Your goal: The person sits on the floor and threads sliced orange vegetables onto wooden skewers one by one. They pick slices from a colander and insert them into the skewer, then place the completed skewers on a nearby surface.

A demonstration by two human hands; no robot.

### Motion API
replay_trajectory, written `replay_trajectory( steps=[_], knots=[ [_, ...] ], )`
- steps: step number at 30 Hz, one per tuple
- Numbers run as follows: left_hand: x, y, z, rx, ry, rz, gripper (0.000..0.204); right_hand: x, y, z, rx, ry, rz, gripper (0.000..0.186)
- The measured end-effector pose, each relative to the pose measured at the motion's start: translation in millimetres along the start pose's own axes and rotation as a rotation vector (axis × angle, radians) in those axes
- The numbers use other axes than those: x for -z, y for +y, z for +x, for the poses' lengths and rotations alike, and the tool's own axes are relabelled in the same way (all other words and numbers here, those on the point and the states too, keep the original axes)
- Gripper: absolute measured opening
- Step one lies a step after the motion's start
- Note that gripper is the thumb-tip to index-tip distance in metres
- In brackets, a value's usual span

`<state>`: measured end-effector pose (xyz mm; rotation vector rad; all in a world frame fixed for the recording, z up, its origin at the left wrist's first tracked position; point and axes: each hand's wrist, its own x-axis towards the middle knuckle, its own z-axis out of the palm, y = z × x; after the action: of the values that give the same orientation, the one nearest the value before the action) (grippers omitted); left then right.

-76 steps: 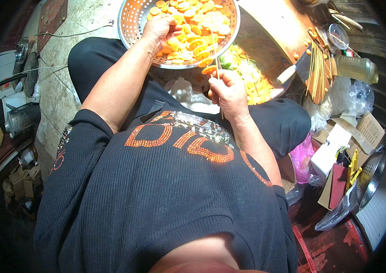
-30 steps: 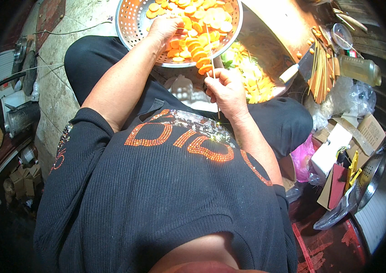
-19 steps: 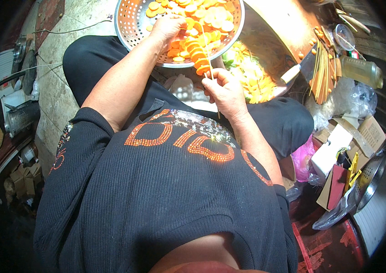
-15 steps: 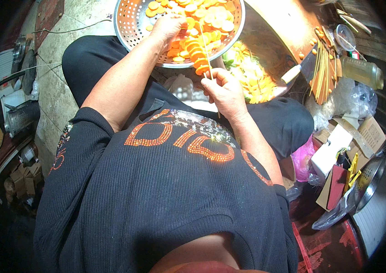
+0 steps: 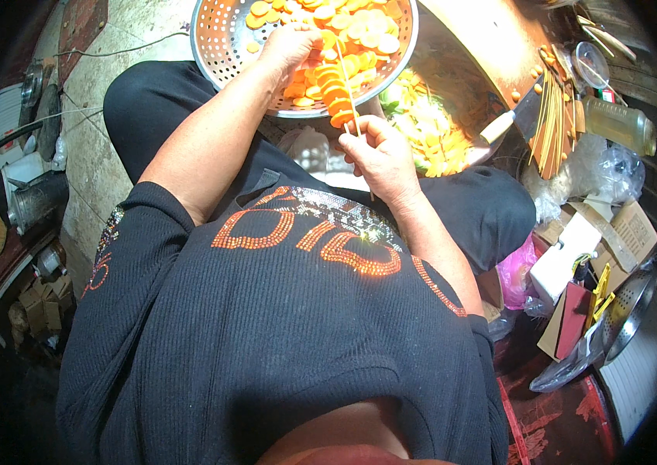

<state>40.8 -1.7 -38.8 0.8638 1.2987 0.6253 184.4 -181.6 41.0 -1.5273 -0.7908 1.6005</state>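
Note:
A thin wooden skewer (image 5: 352,87) slants over the near rim of a metal colander (image 5: 229,62), a row of round carrot slices (image 5: 335,91) packed along it. My right hand (image 5: 383,155) grips its lower part between thumb and fingers, just under the lowest slice; a second thin stick seems to lie in the same grip. Over the colander, my left hand (image 5: 291,48) is closed, its fingertips pinching a carrot slice (image 5: 328,39) by the upper end of the row. Loose carrot slices (image 5: 363,29) fill much of the colander beneath.
Right of the colander lie cut vegetables (image 5: 425,128), green and orange. Beyond them are a cleaver with a pale handle (image 5: 497,126), a bundle of sticks (image 5: 552,136) and a clear jar (image 5: 619,124). Cardboard boxes (image 5: 634,232) and another colander (image 5: 629,314) stand at the right.
Both hands and the carrot-laden skewer have shifted only slightly. The lowest slices sit a touch further left and higher. Each hand keeps its grip.

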Motion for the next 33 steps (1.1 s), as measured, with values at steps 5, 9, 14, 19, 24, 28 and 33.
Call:
replay_trajectory(
  steps=[5,9,14,19,24,28,33],
  knots=[
    [-3,3,-2,-0.012,0.004,-0.021,0.011,0,3,0,-0.007,0.009,0.016,0.012],
    [0,4,-3,-0.009,0.002,-0.091,0.012,1,-2,-3,-0.030,0.002,0.018,0.012],
    [-1,13,-8,0.010,0.088,-0.262,0.013,7,-6,-5,-0.089,-0.023,0.143,0.009],
    [5,18,-8,-0.017,0.108,-0.306,0.007,7,-9,-9,-0.075,-0.010,0.232,0.006],
    [11,13,-5,-0.035,0.082,-0.284,0.011,10,-6,-11,-0.040,-0.039,0.200,0.009],
    [10,13,-7,-0.050,0.063,-0.274,0.006,8,-7,-14,-0.042,-0.009,0.219,0.007],
    [7,19,-17,-0.083,0.080,-0.291,0.007,9,-8,-17,-0.048,-0.027,0.181,0.007]
  ],
)
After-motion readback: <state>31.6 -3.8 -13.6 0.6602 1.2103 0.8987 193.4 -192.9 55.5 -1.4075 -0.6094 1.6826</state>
